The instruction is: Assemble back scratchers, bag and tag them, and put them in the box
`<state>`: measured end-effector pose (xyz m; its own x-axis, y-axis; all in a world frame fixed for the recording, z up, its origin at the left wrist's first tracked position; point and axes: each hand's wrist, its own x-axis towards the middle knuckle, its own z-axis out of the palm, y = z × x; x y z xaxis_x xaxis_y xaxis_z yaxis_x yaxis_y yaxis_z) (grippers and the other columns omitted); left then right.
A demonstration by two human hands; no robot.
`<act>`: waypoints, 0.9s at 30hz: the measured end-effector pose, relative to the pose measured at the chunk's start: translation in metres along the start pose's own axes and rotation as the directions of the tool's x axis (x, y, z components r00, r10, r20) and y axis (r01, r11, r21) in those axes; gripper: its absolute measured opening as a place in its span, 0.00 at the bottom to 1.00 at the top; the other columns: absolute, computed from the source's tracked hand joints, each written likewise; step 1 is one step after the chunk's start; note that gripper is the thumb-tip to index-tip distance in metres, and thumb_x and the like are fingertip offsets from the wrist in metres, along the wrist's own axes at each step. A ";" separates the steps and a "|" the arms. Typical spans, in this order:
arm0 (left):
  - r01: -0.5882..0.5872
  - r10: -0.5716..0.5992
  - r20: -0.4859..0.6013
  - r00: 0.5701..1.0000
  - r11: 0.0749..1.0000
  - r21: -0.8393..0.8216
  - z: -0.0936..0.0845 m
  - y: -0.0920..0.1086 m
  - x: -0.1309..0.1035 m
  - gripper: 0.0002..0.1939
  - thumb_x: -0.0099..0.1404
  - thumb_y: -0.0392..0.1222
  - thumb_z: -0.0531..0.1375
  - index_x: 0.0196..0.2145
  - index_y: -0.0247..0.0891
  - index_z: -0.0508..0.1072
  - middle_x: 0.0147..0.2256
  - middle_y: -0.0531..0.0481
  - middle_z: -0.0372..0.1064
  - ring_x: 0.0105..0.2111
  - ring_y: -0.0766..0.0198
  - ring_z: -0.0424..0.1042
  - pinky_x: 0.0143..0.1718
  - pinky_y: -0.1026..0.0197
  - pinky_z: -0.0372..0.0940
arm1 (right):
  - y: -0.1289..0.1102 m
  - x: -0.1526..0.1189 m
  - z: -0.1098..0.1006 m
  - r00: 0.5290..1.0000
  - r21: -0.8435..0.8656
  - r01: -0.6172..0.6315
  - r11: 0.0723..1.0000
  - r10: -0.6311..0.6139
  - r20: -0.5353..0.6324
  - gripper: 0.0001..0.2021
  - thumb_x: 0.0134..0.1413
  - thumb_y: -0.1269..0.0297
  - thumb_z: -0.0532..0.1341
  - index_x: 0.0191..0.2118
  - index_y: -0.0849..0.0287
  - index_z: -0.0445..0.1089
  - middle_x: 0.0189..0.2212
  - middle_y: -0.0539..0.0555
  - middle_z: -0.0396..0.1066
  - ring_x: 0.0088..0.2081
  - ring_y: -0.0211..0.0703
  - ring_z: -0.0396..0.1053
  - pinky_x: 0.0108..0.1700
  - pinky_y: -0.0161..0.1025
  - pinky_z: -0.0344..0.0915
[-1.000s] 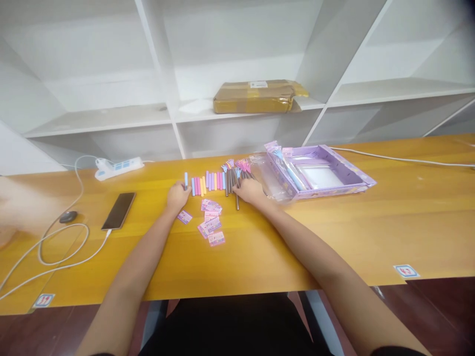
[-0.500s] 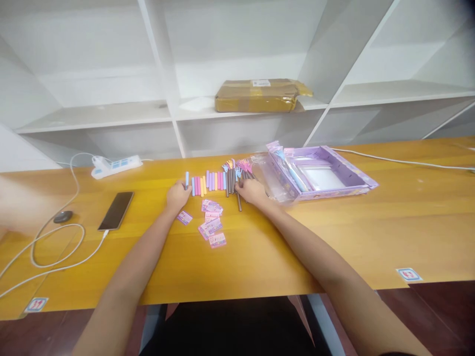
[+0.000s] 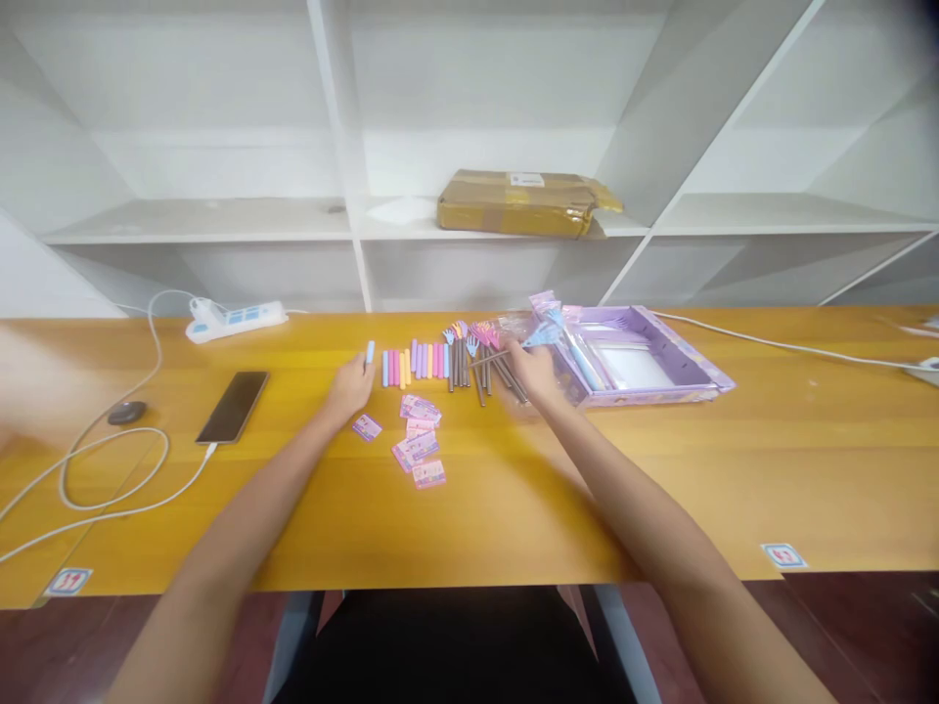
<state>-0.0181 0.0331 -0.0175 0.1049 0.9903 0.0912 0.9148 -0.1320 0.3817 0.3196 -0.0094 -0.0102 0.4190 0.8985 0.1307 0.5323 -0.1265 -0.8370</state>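
Observation:
Between the fingers of my left hand (image 3: 350, 384) stands a light-blue stick (image 3: 370, 352), at the left end of a row of coloured sticks (image 3: 422, 360) in blue, pink, orange and purple. My right hand (image 3: 533, 370) is closed on a dark rod with a blue hand-shaped end (image 3: 543, 333); the rod's dark end points left. Just left of that hand lie several more dark rods (image 3: 459, 364) with blue, orange and pink hand-shaped ends. Small pink and purple cards (image 3: 415, 448) are spread on the table below the row; one card (image 3: 367, 427) lies near my left wrist.
A purple open box (image 3: 660, 395) with packaged items stands to the right, clear plastic beside it. To the left are a phone (image 3: 233, 407), a mouse (image 3: 126, 412), cables and a power strip (image 3: 236, 321). A taped cardboard box (image 3: 520, 203) rests on the shelf behind.
My right hand has moved right, away from the rods, with one blue-ended rod now lifted and turned sideways. My left hand still holds the light-blue stick in nearly the same place.

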 end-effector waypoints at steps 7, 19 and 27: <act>-0.373 0.382 0.156 0.911 0.924 -0.083 -0.028 -0.002 -0.168 0.14 0.79 0.48 0.51 0.50 0.46 0.76 0.41 0.44 0.76 0.39 0.50 0.77 0.41 0.53 0.68 | 0.028 -0.135 -0.051 0.953 0.549 -0.148 0.823 -0.030 0.303 0.24 0.66 0.36 0.57 0.37 0.54 0.72 0.19 0.47 0.65 0.18 0.38 0.57 0.21 0.36 0.53; -0.354 0.392 0.048 0.919 0.871 -0.341 0.025 -0.005 -0.222 0.16 0.84 0.43 0.49 0.55 0.45 0.76 0.48 0.47 0.76 0.48 0.58 0.77 0.52 0.54 0.73 | 0.076 -0.214 -0.036 0.935 0.776 -0.350 0.525 0.149 0.321 0.27 0.59 0.32 0.68 0.36 0.57 0.76 0.20 0.50 0.71 0.17 0.36 0.62 0.19 0.34 0.56; -0.429 0.478 0.031 0.878 0.813 -0.394 0.036 -0.009 -0.215 0.16 0.83 0.41 0.51 0.58 0.44 0.76 0.48 0.46 0.76 0.48 0.58 0.77 0.50 0.55 0.73 | 0.073 -0.223 -0.020 0.979 0.824 -0.197 0.532 0.159 0.131 0.26 0.66 0.37 0.64 0.35 0.56 0.80 0.19 0.48 0.64 0.22 0.35 0.61 0.27 0.35 0.60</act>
<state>-0.0351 -0.1767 -0.0741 0.5419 0.8073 0.2336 0.5449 -0.5491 0.6337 0.2802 -0.2278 -0.0898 0.3987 0.9140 -0.0749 -0.4048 0.1021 -0.9087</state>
